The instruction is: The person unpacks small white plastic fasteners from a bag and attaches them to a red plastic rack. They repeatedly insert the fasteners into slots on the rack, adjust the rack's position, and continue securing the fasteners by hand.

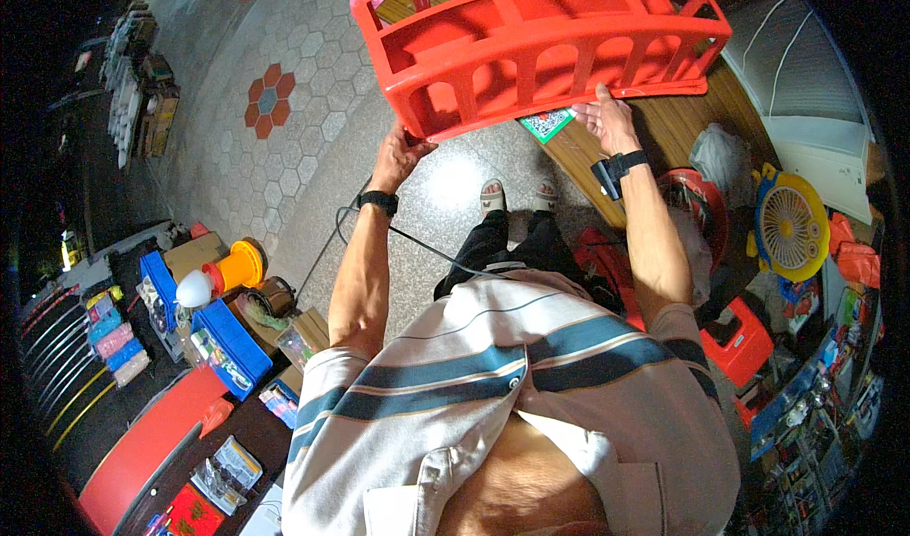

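A red plastic rack [559,38] with arched openings along its side and several compartments spans the top of the view, partly over a wooden table. My left hand [400,157] is closed round its near left corner. At the near edge, right of the middle, my right hand [607,124] has its thumb against the rack's rim, with the other fingers loosely bent below. Between the two hands, a green-bordered card with a printed square code [546,125] lies on the table, partly covered by the rack.
The brown slatted wooden table [678,119] runs along the right. Beyond it are a clear plastic bag [718,155] and a yellow fan-shaped item [792,221]. Blue bins [232,346] and a red-topped surface [152,436] stand at left. A dark cable [417,240] crosses before me.
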`<state>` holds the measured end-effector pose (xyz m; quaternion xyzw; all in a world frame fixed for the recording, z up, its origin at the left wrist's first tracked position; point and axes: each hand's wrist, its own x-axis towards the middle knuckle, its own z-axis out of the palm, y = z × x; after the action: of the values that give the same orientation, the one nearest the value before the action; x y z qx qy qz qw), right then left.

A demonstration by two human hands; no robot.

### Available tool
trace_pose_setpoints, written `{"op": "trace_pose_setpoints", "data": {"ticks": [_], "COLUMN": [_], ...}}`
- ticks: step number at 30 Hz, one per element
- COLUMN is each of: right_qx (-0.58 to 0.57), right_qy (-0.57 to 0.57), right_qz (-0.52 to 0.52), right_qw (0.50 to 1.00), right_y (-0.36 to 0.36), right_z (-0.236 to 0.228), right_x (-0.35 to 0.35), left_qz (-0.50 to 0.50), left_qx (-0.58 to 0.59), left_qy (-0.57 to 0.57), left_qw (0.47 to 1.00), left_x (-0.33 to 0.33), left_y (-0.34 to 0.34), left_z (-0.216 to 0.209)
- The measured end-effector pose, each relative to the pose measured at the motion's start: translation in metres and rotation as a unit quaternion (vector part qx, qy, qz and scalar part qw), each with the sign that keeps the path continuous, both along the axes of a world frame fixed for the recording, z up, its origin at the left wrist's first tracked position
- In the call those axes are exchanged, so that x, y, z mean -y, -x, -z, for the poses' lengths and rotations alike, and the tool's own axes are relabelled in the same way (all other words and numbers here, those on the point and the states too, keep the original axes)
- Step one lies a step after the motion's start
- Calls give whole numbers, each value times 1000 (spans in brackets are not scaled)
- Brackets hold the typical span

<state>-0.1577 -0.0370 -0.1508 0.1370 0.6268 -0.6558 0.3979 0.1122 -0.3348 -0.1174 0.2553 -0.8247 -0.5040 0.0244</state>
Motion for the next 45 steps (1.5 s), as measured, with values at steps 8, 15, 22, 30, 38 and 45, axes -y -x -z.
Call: {"op": "trace_pose_setpoints", "data": {"ticks": [8,15,22,30,38,45], "right_qx": [-14,-37,-33,-39,-80,-203], "right_qy": [-11,-99,-118,-104,-84,-148], "right_qz": [4,-45,-51,-37,-59,-26], "right_qw": [1000,993,991,993,991,968], "right_y": [-3,4,9,6,-16,-47], "right_z": [0,-8,-5,-3,-16,-41], "right_x": [0,1,2,3,-16,-92], "left_qz": [7,21,12,9,-23,-50], "left_qx": [-13,9,36,33,-20,58], "left_qy": [-10,28,66,76,2,19], "left_qw": [1000,999,997,997,1000,997], "left_x": [-6,-4,-4,-9,-15,-29], "left_y": [-1,-2,-2,-3,-11,-68], "left_z": [-11,-15,-15,-21,-14,15]}}
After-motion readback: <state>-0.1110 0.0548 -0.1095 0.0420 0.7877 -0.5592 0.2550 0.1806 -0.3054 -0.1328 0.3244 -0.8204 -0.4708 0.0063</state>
